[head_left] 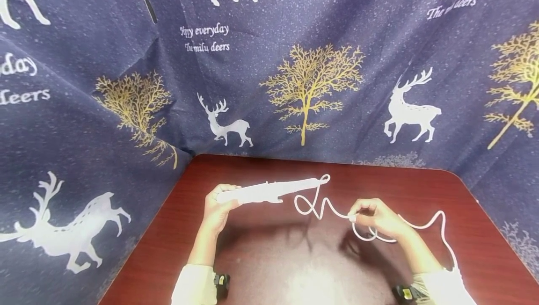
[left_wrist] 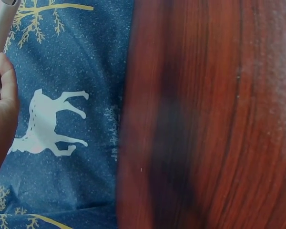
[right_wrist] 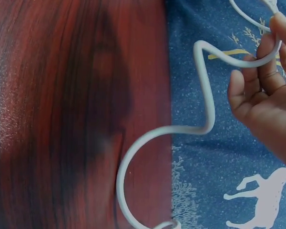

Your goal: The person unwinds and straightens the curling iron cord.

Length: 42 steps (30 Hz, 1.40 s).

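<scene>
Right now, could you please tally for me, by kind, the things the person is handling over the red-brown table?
White long-bodied corded appliance, gripped at one end by the left hand: 1
White cord, running from the appliance's far end and pinched by the right hand: 1
Total: 2

Red-brown table point(head_left: 261, 267) backed by deer-print navy cloth point(head_left: 294, 38).
</scene>
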{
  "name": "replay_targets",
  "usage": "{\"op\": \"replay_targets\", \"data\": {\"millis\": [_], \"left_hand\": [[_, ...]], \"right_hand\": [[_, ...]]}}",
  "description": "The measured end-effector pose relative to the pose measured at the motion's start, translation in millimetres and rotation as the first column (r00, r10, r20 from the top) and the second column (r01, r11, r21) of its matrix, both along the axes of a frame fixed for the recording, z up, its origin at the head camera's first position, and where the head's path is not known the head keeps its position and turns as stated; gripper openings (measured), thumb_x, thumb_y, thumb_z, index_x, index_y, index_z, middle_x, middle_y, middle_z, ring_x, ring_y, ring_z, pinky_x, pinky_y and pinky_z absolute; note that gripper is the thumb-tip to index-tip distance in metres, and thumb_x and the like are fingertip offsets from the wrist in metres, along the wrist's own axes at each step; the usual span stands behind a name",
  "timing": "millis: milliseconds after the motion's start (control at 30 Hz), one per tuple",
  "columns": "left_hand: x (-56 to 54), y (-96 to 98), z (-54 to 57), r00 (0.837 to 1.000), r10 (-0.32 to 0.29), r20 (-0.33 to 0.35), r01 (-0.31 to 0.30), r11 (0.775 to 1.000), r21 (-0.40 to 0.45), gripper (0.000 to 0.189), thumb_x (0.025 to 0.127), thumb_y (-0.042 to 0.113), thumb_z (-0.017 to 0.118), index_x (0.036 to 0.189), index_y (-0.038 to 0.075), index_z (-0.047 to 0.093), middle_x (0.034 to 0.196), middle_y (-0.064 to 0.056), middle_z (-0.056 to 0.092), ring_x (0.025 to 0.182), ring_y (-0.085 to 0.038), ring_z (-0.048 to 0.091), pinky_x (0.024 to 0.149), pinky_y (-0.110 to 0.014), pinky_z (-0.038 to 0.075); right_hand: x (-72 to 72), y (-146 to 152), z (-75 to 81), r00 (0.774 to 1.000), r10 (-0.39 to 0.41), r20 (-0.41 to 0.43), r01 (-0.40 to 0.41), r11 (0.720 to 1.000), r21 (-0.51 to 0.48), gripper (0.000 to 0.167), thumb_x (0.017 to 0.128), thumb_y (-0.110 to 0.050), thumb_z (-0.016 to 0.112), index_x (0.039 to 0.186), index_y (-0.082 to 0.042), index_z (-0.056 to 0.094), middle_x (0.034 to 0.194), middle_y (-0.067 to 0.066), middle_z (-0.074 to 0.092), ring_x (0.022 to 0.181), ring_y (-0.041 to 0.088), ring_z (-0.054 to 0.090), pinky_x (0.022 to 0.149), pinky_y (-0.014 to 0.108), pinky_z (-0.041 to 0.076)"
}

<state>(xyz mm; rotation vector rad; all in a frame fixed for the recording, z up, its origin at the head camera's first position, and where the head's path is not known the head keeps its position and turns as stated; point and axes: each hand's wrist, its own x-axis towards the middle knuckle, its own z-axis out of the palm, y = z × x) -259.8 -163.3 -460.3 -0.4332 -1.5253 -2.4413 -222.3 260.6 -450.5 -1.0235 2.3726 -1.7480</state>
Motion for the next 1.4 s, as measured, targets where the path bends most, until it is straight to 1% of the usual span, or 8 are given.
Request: {"op": "replay_targets", "data": {"millis": [167,400,600,833,967,1133,1267,1400], "left_hand": [[0.1,-0.6,0.5,0.999,-0.032,-0.026,0.032,0.999,0.008,0.033,0.064,-0.033,0.056,0.090,-0.013,0.055,0.089,-0.012,0.066,0.084,-0.023,0.063,0.067,-0.030,0.054],[-1.6,-7.9,3.4,0.997,-0.063,-0.054,0.062,0.998,-0.025,0.035,0.066,-0.031,0.056,0.090,-0.005,0.059,0.090,-0.010,0.066,0.087,-0.021,0.063,0.070,-0.030,0.053],[-0.8,-13.8,0.9,0.999,-0.044,-0.030,0.042,0.996,-0.079,0.034,0.066,-0.029,0.058,0.087,-0.002,0.059,0.088,-0.009,0.067,0.082,-0.020,0.064,0.066,-0.028,0.054],[1.2,-15.5,-5.7,1.000,-0.002,-0.001,0.002,0.995,-0.096,0.031,0.064,-0.030,0.060,0.086,-0.010,0.055,0.086,-0.012,0.067,0.081,-0.023,0.065,0.065,-0.029,0.054],[2.2,-15.9,-8.0,1.000,0.009,0.015,-0.007,0.994,-0.106,0.032,0.063,-0.030,0.060,0.086,-0.009,0.056,0.086,-0.013,0.067,0.080,-0.023,0.065,0.064,-0.029,0.054],[3.6,-16.4,-8.4,0.999,0.030,0.026,-0.027,0.994,-0.102,0.033,0.063,-0.030,0.060,0.086,-0.005,0.058,0.087,-0.012,0.067,0.079,-0.022,0.064,0.064,-0.029,0.054],[4.7,-17.0,-7.9,0.999,0.033,0.033,-0.030,0.995,-0.091,0.030,0.064,-0.031,0.060,0.087,-0.012,0.055,0.087,-0.012,0.067,0.078,-0.022,0.064,0.064,-0.029,0.054],[5.0,-15.9,-7.1,0.999,0.036,0.039,-0.032,0.994,-0.105,0.030,0.064,-0.030,0.061,0.090,-0.019,0.050,0.085,-0.012,0.067,0.076,-0.022,0.064,0.064,-0.029,0.054]], "right_hand": [[0.9,-4,-1.1,0.995,-0.096,0.016,0.094,0.991,0.098,0.008,0.080,0.005,0.065,0.085,-0.001,0.065,0.076,0.014,0.063,0.066,0.015,0.059,0.052,0.030,0.048],[-5.8,-6,-8.0,0.977,-0.178,-0.117,0.204,0.941,0.270,0.010,0.077,0.005,0.068,0.081,-0.004,0.066,0.075,0.005,0.062,0.070,0.016,0.057,0.062,0.029,0.048],[-7.6,-2,-11.8,0.953,-0.216,-0.213,0.280,0.895,0.347,0.015,0.075,-0.004,0.073,0.077,-0.017,0.067,0.074,-0.010,0.059,0.072,0.008,0.052,0.064,0.031,0.046],[-11.5,-3,-21.4,0.928,-0.219,-0.302,0.327,0.867,0.376,0.022,0.070,-0.002,0.074,0.073,-0.022,0.066,0.071,-0.016,0.056,0.067,0.013,0.048,0.061,0.030,0.039],[-13.4,-4,-24.7,0.932,-0.238,-0.274,0.333,0.859,0.388,0.019,0.071,-0.003,0.074,0.073,-0.020,0.067,0.071,-0.014,0.058,0.064,0.010,0.048,0.059,0.030,0.041],[-13.7,-1,-28.5,0.937,-0.310,-0.160,0.349,0.847,0.402,0.010,0.075,-0.009,0.075,0.079,-0.016,0.068,0.077,-0.010,0.061,0.068,0.012,0.054,0.062,0.031,0.045],[-11.0,0,-30.1,0.933,-0.350,-0.080,0.354,0.858,0.372,0.010,0.077,-0.011,0.074,0.085,-0.008,0.069,0.081,-0.004,0.064,0.072,0.015,0.059,0.063,0.028,0.048],[-4.9,1,-30.3,0.927,-0.371,-0.061,0.369,0.867,0.336,0.017,0.079,-0.012,0.073,0.092,-0.004,0.068,0.093,0.005,0.066,0.081,0.018,0.062,0.067,0.028,0.050]]}}
